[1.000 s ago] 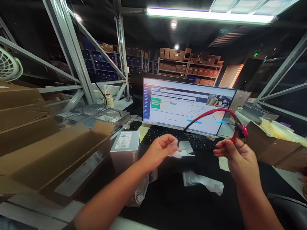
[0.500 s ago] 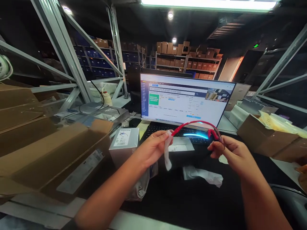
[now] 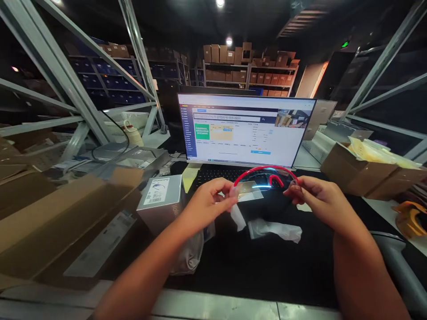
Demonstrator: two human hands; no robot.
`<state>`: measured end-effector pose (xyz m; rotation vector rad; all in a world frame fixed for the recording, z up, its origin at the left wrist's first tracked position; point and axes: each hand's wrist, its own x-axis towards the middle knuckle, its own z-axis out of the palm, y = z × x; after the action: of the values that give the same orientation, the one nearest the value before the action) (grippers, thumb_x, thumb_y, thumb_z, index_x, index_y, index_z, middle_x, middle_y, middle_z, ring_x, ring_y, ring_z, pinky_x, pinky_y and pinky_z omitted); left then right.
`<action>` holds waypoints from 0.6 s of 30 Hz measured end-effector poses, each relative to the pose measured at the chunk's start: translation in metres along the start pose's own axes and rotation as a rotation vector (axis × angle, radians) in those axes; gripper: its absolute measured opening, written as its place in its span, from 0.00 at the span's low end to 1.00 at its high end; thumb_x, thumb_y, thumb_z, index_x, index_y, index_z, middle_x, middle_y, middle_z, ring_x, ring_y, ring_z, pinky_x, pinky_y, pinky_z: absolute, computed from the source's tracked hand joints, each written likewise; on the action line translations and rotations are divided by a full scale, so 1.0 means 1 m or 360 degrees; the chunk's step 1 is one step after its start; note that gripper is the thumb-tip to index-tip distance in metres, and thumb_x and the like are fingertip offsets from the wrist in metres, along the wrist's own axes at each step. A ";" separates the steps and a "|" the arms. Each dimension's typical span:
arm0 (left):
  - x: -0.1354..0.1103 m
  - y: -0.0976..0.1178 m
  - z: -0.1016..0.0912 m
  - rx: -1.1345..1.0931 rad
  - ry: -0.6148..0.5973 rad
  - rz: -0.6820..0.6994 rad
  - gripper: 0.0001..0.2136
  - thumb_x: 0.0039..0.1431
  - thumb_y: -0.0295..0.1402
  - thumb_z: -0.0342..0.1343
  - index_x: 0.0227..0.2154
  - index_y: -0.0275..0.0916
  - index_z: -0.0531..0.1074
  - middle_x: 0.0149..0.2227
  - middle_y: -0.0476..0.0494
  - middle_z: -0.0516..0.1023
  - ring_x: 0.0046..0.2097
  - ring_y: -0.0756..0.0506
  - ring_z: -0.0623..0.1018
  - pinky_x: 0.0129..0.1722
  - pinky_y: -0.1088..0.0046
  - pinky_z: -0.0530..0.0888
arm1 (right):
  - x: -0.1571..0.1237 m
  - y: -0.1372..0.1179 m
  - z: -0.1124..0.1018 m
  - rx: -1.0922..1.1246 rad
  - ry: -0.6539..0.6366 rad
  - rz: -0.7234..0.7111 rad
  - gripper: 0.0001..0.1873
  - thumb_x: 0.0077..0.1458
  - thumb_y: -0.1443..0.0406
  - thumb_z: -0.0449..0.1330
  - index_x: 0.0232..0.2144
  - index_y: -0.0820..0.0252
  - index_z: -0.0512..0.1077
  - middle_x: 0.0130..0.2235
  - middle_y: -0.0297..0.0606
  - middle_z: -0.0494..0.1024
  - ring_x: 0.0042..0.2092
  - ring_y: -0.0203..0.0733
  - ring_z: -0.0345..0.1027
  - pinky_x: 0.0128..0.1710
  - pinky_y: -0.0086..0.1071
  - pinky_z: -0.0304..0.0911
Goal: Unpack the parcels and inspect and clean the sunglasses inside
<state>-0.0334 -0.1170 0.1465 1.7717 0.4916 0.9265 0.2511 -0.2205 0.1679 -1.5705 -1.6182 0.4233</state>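
Red-framed sports glasses (image 3: pixel 267 169) with a see-through lens are held up in front of the monitor, nose piece showing. My left hand (image 3: pixel 215 198) is closed on their left end. My right hand (image 3: pixel 308 195) pinches the right end. A thin white sleeve (image 3: pixel 238 218) shows just below my left fingers; whether they touch it I cannot tell. Another crumpled white sleeve (image 3: pixel 276 230) lies on the black mat (image 3: pixel 260 271). Left of my hands stands a grey box (image 3: pixel 162 195) with a label picturing glasses, and a grey cloth pouch (image 3: pixel 190 255) lies beside my left forearm.
Behind my hands stand a lit monitor (image 3: pixel 247 129) and a keyboard (image 3: pixel 216 175). A large open carton (image 3: pixel 66 213) fills the left side. On the right are a carton with yellowish packets (image 3: pixel 363 166), a handheld scanner (image 3: pixel 393 258) and a tape roll (image 3: pixel 412 218).
The white sleeve has gone from the left end of the glasses to below my left hand. The glasses have turned so the lens and nose piece show more. The view has shifted a little.
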 end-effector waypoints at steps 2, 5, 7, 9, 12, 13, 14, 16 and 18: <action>-0.003 0.003 0.005 -0.0057 0.0021 0.0087 0.06 0.63 0.35 0.61 0.34 0.39 0.72 0.33 0.51 0.71 0.30 0.52 0.76 0.32 0.77 0.75 | -0.001 -0.001 0.002 -0.0054 -0.0115 -0.0063 0.15 0.63 0.54 0.57 0.33 0.57 0.75 0.33 0.37 0.81 0.33 0.41 0.75 0.33 0.31 0.67; -0.007 0.005 0.018 -0.0322 0.0151 0.0391 0.05 0.64 0.36 0.59 0.36 0.41 0.71 0.41 0.48 0.70 0.38 0.50 0.77 0.35 0.76 0.79 | -0.001 -0.006 0.007 -0.0145 -0.0212 -0.0250 0.08 0.61 0.62 0.60 0.32 0.56 0.77 0.32 0.34 0.79 0.36 0.41 0.73 0.36 0.30 0.65; -0.009 0.006 0.024 -0.0428 0.0228 0.0529 0.04 0.65 0.35 0.59 0.37 0.42 0.72 0.43 0.48 0.69 0.38 0.51 0.77 0.34 0.77 0.79 | 0.000 -0.009 0.012 -0.0045 -0.0208 -0.0261 0.06 0.58 0.63 0.62 0.30 0.57 0.78 0.30 0.33 0.79 0.33 0.39 0.72 0.34 0.29 0.64; -0.010 0.005 0.027 -0.0425 0.0280 0.0575 0.02 0.65 0.33 0.58 0.37 0.42 0.72 0.40 0.49 0.70 0.36 0.52 0.76 0.34 0.78 0.79 | 0.002 -0.010 0.018 0.0346 -0.0208 -0.0125 0.09 0.56 0.59 0.66 0.28 0.58 0.77 0.27 0.33 0.78 0.29 0.37 0.71 0.30 0.28 0.65; -0.010 0.003 0.025 -0.0166 0.0322 0.0632 0.03 0.64 0.32 0.60 0.35 0.41 0.72 0.40 0.48 0.72 0.40 0.50 0.76 0.40 0.76 0.78 | 0.009 -0.008 0.029 0.1152 -0.0141 0.0100 0.15 0.46 0.54 0.73 0.28 0.58 0.77 0.26 0.32 0.78 0.25 0.34 0.69 0.26 0.26 0.67; -0.009 0.001 0.024 -0.0046 0.0326 0.0659 0.03 0.63 0.32 0.61 0.36 0.41 0.72 0.41 0.46 0.72 0.43 0.49 0.76 0.43 0.74 0.78 | 0.013 -0.007 0.030 0.1339 -0.0080 0.0154 0.17 0.43 0.55 0.75 0.28 0.58 0.77 0.26 0.32 0.78 0.24 0.33 0.68 0.25 0.26 0.67; -0.008 -0.001 0.024 0.0078 0.0340 0.0681 0.05 0.63 0.32 0.61 0.39 0.41 0.72 0.43 0.45 0.73 0.45 0.47 0.76 0.46 0.72 0.77 | 0.016 -0.005 0.031 0.1459 -0.0001 0.0195 0.17 0.41 0.56 0.77 0.28 0.58 0.77 0.26 0.32 0.78 0.24 0.32 0.68 0.25 0.25 0.68; -0.007 -0.005 0.024 0.0397 0.0331 0.0730 0.08 0.63 0.30 0.60 0.44 0.41 0.71 0.46 0.43 0.73 0.47 0.45 0.76 0.48 0.68 0.77 | 0.022 0.000 0.025 0.1528 0.0218 0.0215 0.19 0.37 0.57 0.79 0.28 0.58 0.78 0.28 0.32 0.79 0.25 0.31 0.69 0.25 0.24 0.70; -0.005 -0.012 0.028 0.0886 0.0129 0.0836 0.06 0.64 0.26 0.57 0.42 0.41 0.72 0.47 0.42 0.75 0.48 0.44 0.76 0.49 0.65 0.76 | 0.024 0.008 0.009 0.1460 0.0551 0.0134 0.21 0.32 0.57 0.80 0.27 0.59 0.78 0.29 0.33 0.81 0.27 0.34 0.73 0.25 0.24 0.72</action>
<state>-0.0141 -0.1328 0.1293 2.4447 0.3573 1.3151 0.2522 -0.1941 0.1645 -0.9290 -0.8763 0.7562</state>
